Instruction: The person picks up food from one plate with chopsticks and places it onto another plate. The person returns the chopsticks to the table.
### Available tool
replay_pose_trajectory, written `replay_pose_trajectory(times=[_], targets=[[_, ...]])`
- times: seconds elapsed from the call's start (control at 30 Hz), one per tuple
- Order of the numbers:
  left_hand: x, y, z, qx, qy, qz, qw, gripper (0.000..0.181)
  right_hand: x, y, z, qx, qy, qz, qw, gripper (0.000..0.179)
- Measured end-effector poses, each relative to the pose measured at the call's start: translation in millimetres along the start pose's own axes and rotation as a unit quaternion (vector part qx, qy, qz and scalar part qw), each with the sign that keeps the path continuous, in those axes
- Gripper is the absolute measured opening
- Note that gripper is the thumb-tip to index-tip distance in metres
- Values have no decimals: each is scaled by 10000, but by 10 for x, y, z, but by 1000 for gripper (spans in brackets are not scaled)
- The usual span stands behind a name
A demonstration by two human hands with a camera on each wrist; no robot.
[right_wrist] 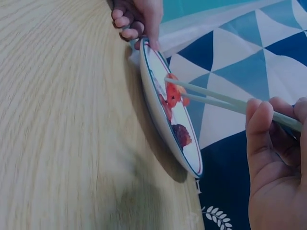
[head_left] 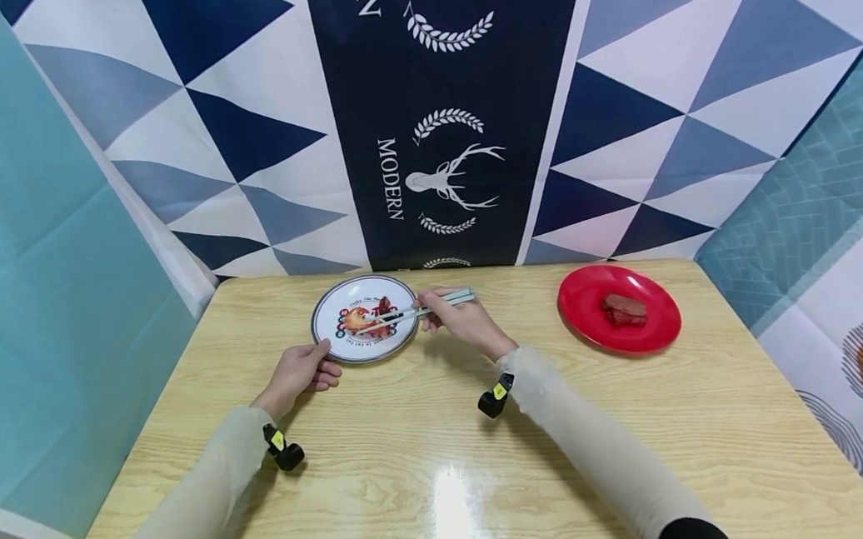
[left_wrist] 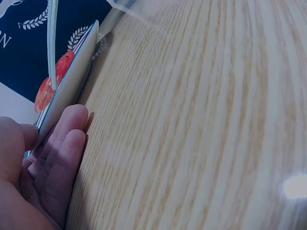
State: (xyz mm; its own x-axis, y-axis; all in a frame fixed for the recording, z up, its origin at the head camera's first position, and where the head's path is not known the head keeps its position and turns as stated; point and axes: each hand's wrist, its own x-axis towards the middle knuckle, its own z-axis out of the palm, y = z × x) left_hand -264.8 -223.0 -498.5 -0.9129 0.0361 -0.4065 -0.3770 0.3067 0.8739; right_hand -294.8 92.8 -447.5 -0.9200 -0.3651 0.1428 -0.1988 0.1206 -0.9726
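A white plate [head_left: 366,353] with a dark rim and printed lettering lies at the back of the table. My left hand [head_left: 305,372] grips its near left rim, the thumb on top and the other fingers [left_wrist: 72,143] at the underside. On the plate are an orange-red piece of food [right_wrist: 173,91] and a dark red piece [right_wrist: 181,135]. Pale green chopsticks [right_wrist: 216,98] are held in my right hand [head_left: 459,318], just right of the plate. Their tips reach over the plate to the orange-red piece; I cannot tell whether they pinch it.
To the right a red plate [head_left: 583,313] carries a brownish-red piece of food [head_left: 625,309]. Behind the wooden table [head_left: 383,440] hangs a patterned cloth [head_left: 457,92] with triangles and a deer head. A teal panel [head_left: 41,272] borders the left side.
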Motion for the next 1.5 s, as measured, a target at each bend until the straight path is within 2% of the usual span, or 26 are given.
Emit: replay_pose_trajectory(times=[0.17, 0.4, 0.63, 0.73, 1.03, 1.27, 1.5], targets=[[9, -5, 3, 58, -58, 11, 10000, 53, 5, 5, 66, -32, 160, 163, 9997, 36], [5, -7, 1, 63, -8, 29, 10000, 54, 65, 38, 161, 135, 370, 154, 9991, 40], [0, 1, 3, 74, 36, 17, 10000, 53, 81, 97, 158, 321, 740, 204, 9965, 45], [-2, 2, 5, 85, 24, 22, 10000, 53, 84, 113, 150, 386, 746, 218, 9962, 48], [-1, -4, 0, 141, 37, 20, 9999, 54, 72, 132, 168, 141, 755, 218, 9968, 51], [-2, -6, -5, 124, 20, 25, 9999, 54, 87, 168, 193, 218, 828, 291, 9959, 53], [-1, -4, -8, 83, -1, 30, 10000, 53, 65, 152, 166, 189, 870, 239, 9957, 48]])
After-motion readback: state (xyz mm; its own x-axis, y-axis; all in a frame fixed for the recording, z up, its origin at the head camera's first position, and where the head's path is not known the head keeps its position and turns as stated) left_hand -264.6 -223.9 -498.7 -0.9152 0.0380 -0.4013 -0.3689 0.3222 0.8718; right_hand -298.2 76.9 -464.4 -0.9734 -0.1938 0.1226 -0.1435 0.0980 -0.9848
